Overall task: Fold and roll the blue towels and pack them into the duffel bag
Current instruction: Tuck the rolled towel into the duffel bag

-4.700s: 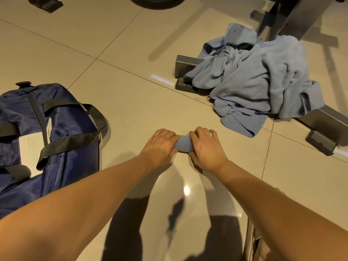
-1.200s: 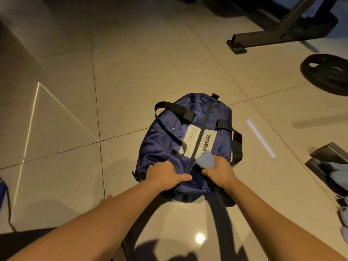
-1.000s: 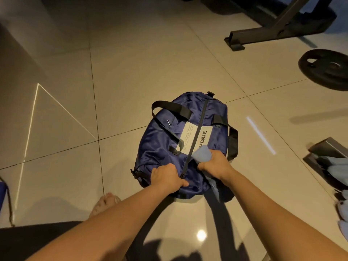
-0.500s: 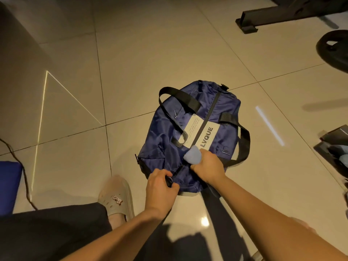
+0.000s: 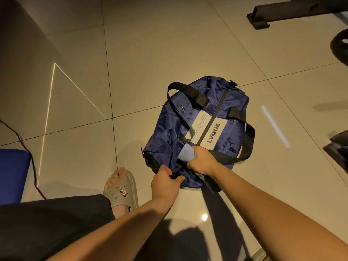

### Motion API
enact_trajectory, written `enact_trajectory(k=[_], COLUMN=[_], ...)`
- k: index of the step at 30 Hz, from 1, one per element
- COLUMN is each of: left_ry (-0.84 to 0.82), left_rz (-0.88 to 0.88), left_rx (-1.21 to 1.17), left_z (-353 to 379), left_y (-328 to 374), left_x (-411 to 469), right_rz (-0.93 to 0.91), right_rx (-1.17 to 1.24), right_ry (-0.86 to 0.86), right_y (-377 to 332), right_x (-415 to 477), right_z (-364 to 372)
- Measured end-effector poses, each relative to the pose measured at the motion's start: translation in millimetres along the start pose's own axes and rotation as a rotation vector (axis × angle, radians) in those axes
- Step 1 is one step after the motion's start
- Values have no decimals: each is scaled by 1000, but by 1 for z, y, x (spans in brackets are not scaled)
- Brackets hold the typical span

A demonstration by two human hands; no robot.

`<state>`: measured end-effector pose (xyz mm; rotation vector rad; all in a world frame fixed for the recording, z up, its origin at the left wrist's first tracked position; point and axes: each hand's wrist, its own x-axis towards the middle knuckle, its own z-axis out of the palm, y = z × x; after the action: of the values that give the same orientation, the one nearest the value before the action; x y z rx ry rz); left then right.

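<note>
Duffel bag (image 5: 169, 127): navy, glossy crinkled nylon, black webbing handles, pale label patch, slumped on polished beige floor tiles (image 5: 150, 44). Rolled towel (image 5: 186, 155): soft, pale blue, its rounded end showing above my right hand (image 5: 201, 160), which grips it against the bag's near end. My left hand (image 5: 165, 182) pinches something small and dark at the bag's near edge, possibly the zip pull.

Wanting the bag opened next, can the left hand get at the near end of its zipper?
Probably yes: the left hand pinches a dark tab, seemingly the pull, at the near end of the duffel bag, where the zipper ends; nothing lies between.
</note>
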<state>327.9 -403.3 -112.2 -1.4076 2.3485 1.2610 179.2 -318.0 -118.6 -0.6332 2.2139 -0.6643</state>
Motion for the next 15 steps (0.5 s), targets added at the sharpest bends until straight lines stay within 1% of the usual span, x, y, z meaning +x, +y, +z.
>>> enact_trajectory(k=[3, 8, 11, 13, 15], left_ry=[20, -72, -67, -65, -88], left_rz=[-4, 72, 92, 92, 77], left_rx=[146, 74, 30, 27, 64], left_z=[5, 7, 4, 5, 6], left_y=[-3, -14, -18, -19, -18], left_x=[2, -4, -11, -17, -22], right_rz=[7, 22, -16, -17, 9], right_rx=[53, 32, 17, 65, 162], right_ry=[1, -10, 1, -6, -14], right_y=[2, 7, 6, 5, 4], right_x=[4, 5, 5, 7, 8], right_z=[3, 8, 10, 10, 8])
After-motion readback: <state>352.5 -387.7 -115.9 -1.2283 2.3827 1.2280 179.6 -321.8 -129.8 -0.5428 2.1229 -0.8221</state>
